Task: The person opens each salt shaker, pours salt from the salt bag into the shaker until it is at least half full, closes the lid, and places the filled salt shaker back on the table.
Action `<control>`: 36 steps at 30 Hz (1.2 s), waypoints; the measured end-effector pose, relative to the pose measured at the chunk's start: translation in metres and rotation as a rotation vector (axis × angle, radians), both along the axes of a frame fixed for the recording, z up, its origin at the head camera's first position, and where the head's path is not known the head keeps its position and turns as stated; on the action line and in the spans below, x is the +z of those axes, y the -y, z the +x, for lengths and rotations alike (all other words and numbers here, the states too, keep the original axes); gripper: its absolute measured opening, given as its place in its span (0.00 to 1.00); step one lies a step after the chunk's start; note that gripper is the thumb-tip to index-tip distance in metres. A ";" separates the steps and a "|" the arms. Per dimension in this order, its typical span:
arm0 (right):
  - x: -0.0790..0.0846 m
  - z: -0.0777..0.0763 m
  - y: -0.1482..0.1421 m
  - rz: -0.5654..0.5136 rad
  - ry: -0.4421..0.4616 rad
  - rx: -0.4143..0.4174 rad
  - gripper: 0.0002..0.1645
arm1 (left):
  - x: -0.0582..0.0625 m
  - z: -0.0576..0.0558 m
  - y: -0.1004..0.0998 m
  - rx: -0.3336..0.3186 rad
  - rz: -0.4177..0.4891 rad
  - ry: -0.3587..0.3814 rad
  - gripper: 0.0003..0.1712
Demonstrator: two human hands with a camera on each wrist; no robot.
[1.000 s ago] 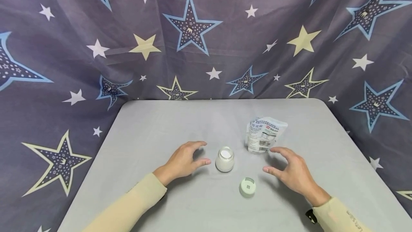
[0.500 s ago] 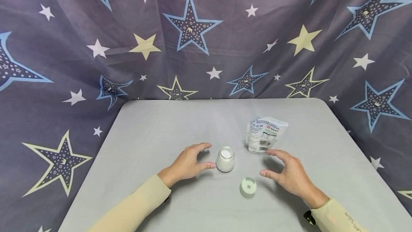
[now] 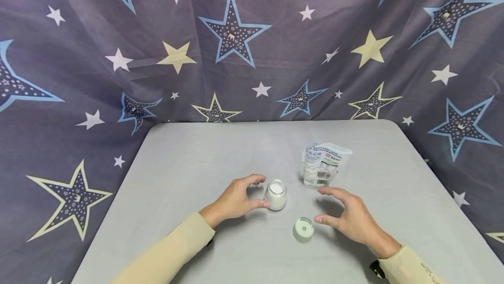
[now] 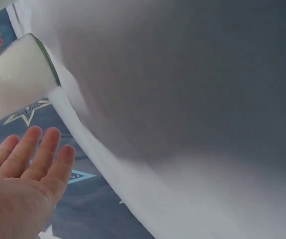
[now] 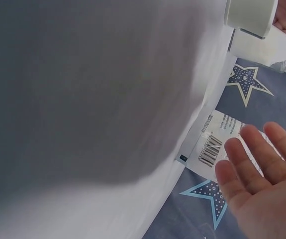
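An uncapped glass jar point(image 3: 276, 201) full of something white stands upright near the middle of the table. My left hand point(image 3: 236, 199) curves round its left side, thumb and fingers spread. The thumb tip overlaps the jar in the head view; I cannot tell whether it touches. In the left wrist view a gap shows between the fingers and the jar point(image 4: 21, 77). A pale green round lid point(image 3: 303, 229) lies in front and to the right of the jar. Just right of the lid, my right hand point(image 3: 354, 217) hovers with relaxed fingers, holding nothing.
A white printed pouch point(image 3: 320, 166) stands behind the right hand, its barcode point(image 5: 210, 149) visible in the right wrist view. The grey table point(image 3: 204, 144) ends at a star-patterned curtain point(image 3: 252, 78) at the back and sides.
My left hand has moved right, up to the jar. My right hand has shifted left and slightly nearer, towards the lid. Jar, lid and pouch have stayed put.
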State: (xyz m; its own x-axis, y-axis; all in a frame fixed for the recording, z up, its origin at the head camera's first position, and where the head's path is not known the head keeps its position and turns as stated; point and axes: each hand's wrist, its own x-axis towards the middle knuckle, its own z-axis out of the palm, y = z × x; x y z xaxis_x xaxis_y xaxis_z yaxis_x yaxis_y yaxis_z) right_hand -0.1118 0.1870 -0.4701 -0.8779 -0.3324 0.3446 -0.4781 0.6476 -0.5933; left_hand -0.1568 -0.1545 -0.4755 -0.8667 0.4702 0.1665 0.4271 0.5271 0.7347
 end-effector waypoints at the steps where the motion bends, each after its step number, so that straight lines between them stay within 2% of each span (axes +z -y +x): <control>1: 0.000 0.000 0.000 -0.001 0.005 0.008 0.42 | 0.000 0.000 0.000 0.002 -0.002 0.003 0.43; 10: 0.000 0.004 0.008 -0.010 0.075 0.078 0.46 | -0.003 0.001 -0.001 0.007 0.003 0.032 0.45; 20: -0.001 0.009 0.016 0.003 0.093 0.164 0.48 | -0.006 0.002 -0.001 0.006 0.010 0.034 0.45; 26: -0.002 0.011 0.020 0.009 0.124 0.177 0.49 | -0.008 0.000 -0.006 -0.020 0.021 0.028 0.44; 36: -0.003 0.012 0.023 0.016 0.123 0.183 0.49 | -0.010 -0.003 -0.014 -0.008 -0.003 0.063 0.45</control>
State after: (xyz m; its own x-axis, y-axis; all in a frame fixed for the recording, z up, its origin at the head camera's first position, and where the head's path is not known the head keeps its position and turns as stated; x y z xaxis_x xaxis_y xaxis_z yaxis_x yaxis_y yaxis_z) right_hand -0.0995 0.1640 -0.4728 -0.8374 -0.4949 0.2321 -0.5133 0.5660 -0.6451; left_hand -0.1593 -0.1407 -0.4860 -0.8715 0.4779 0.1103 0.3845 0.5263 0.7583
